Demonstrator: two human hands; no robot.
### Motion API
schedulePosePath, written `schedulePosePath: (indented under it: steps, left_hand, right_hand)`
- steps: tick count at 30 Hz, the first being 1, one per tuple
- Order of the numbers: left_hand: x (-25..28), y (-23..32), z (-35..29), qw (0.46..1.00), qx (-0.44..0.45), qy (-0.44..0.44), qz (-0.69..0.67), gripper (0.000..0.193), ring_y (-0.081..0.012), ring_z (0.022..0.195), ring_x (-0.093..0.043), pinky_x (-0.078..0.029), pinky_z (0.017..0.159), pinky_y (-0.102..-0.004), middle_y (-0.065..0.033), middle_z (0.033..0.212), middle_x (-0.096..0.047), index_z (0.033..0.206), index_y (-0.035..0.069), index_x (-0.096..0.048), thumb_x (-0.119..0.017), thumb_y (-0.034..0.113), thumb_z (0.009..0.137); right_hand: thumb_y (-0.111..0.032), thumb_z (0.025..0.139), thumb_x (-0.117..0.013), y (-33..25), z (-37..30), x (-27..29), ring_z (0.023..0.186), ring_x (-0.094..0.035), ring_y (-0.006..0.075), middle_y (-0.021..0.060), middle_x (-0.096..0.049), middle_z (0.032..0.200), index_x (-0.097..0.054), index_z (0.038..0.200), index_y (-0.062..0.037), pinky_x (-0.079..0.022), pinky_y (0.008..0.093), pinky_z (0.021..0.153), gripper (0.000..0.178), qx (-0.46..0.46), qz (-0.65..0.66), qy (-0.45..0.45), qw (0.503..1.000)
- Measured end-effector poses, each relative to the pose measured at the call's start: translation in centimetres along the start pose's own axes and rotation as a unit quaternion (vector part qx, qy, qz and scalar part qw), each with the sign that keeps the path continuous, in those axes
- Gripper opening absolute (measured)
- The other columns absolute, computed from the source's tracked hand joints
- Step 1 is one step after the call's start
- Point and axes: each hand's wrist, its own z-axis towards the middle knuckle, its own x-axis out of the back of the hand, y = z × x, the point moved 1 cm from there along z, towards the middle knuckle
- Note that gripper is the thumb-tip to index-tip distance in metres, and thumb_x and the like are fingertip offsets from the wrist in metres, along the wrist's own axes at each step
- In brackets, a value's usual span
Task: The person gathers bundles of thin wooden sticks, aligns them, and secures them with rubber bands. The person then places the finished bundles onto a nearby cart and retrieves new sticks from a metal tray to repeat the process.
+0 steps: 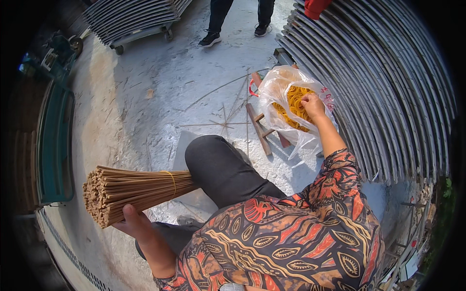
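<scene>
My left hand [133,223] grips a thick bundle of thin brown sticks, which look like incense sticks [136,189], from below near its wide end. A yellow rubber band [173,183] circles the bundle toward its narrow end, which rests against my dark-trousered knee. Ahead to the right, my right hand [313,105] reaches into a white plastic bag [276,80] full of loose yellow rubber bands [295,99]. Its fingers are pinched together at the top of the pile, and the fingertips are partly hidden. The bag sits on a small wooden stool [264,140].
Stacked slatted racks [388,92] rise close on my right. Another rack stack on a wheeled cart [141,22] stands far left. A person in black shoes [210,39] stands ahead. A green metal frame [56,140] is at left. Loose sticks [224,123] lie scattered across the floor.
</scene>
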Motion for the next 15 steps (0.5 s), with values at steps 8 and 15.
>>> schedulePosePath:
  steps: [8,15]
  left_hand:
    - [5.9,-2.7,3.4,0.966,0.026,-0.256,0.009,0.098,-0.0244,0.123,-0.041,-0.033,0.105,-0.042,-0.0121,0.133,-0.041,0.133,0.001,-0.035,-0.064,0.067,0.067]
    - [1.2,0.5,3.9,0.965,0.127,-0.202,-0.11,0.119,-0.0223,0.12,-0.043,-0.033,0.103,-0.0379,-0.0093,0.128,-0.045,0.137,0.002,-0.027,-0.086,0.052,0.046]
  right_hand:
    - [-0.009,0.074,-0.062,-2.4,1.5,3.6,0.055,-0.054,0.0088,0.0013,-0.059,0.066,-0.061,0.08,-0.0035,-0.043,0.0223,0.048,0.008,-0.055,0.397,-0.081,0.913]
    - [-0.005,0.081,-0.057,-19.4,-4.1,6.1,0.06,-0.051,0.0026,-0.0015,-0.059,0.07,-0.059,0.083,-0.0016,-0.041,0.0182,0.055,0.004,0.178,0.425,-0.138,0.877]
